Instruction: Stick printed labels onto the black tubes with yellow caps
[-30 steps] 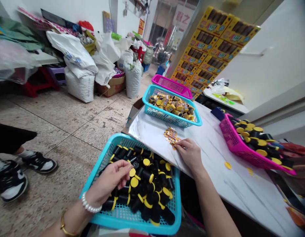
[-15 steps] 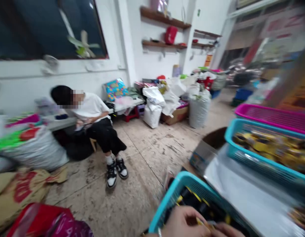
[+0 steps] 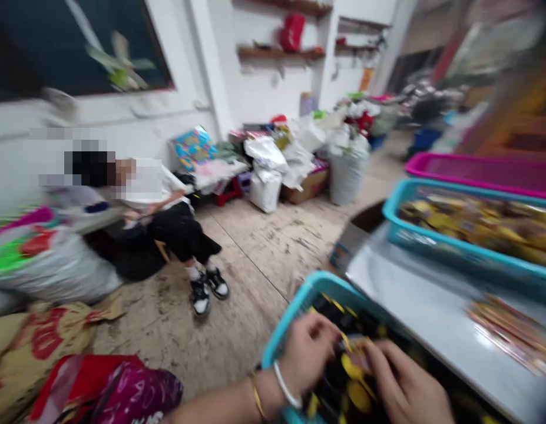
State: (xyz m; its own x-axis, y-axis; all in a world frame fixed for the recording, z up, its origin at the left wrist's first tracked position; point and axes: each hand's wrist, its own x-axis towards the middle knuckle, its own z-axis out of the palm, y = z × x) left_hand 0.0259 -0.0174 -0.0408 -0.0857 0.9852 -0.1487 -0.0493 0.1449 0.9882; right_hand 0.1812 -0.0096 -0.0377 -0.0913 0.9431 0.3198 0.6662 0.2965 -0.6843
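Observation:
My left hand [image 3: 308, 348], a white bangle and a yellow band on its wrist, is closed in a pinch over a turquoise basket [image 3: 273, 344]. Facing it from the right, my right hand [image 3: 403, 377] is closed too. Between the fingertips of both hands is a small yellow piece [image 3: 347, 343], partly see-through; blur hides its exact kind. Below the hands, the basket holds many black and yellow pieces [image 3: 358, 396], partly covered by my hands.
Right of the basket is a white tabletop [image 3: 400, 282] with a bundle of thin shiny strips [image 3: 511, 333]. A second turquoise basket [image 3: 400, 235] holds yellow pieces, beside a magenta basket [image 3: 476, 169]. A seated person [image 3: 179, 229] is at left, near stuffed sacks [image 3: 73, 265].
The view has shifted down and right, bringing both hands and the basket higher into sight. My hands are a little farther apart, with the yellow piece now showing between them.

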